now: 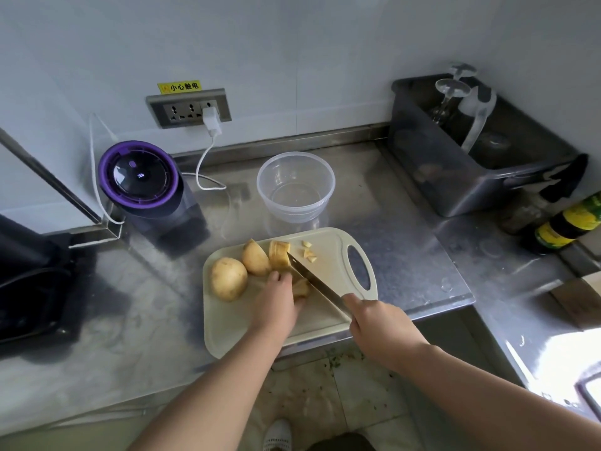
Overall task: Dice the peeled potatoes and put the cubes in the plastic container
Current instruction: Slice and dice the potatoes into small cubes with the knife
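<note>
Along the steel counter (406,242), a cream cutting board (247,327) at the front edge. Just behind the board, the clear plastic container (294,213), upright. Grips the handle of the knife (312,278) with the right hand (377,323), blade slanting across the board, tip against a sliced potato chunk (279,253). Pins a small potato piece (300,288) under the left hand (276,301), fingers seemingly curled over it, right beside the blade. Further left, a whole potato (228,278) touching a halved potato (255,258). A few small cubes (309,252) near the board's handle hole
</note>
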A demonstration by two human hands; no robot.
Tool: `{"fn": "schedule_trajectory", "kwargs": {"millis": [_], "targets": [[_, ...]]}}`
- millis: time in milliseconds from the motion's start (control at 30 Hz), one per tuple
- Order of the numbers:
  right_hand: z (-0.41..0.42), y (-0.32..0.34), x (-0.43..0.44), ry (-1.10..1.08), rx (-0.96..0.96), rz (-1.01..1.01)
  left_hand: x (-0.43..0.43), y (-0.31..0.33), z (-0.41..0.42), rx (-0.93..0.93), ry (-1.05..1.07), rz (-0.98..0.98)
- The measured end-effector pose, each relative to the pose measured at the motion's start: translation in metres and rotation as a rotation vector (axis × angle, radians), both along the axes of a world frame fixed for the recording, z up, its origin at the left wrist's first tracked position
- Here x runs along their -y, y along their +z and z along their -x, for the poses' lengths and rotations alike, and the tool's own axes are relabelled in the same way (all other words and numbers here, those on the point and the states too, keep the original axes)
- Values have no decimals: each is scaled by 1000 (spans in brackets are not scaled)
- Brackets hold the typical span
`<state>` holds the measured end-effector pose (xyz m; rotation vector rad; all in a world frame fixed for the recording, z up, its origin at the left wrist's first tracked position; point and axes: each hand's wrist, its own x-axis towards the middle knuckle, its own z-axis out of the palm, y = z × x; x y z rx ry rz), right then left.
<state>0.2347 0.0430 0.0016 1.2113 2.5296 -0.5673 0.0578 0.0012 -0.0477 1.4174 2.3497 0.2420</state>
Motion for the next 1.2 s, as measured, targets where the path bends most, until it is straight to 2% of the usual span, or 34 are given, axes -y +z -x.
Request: {"fn": "schedule_trajectory", "kwargs": {"millis": [200,767,1200], "targets": [[2,-1,0,2,-14,-40,4,2,3,-42,-41,-83],[-4,11,12,32,22,-79,-3,-1,1,-41,30,-53],[6,13,16,49,137,29,-2,-12,0,-103,30,-84]]}}
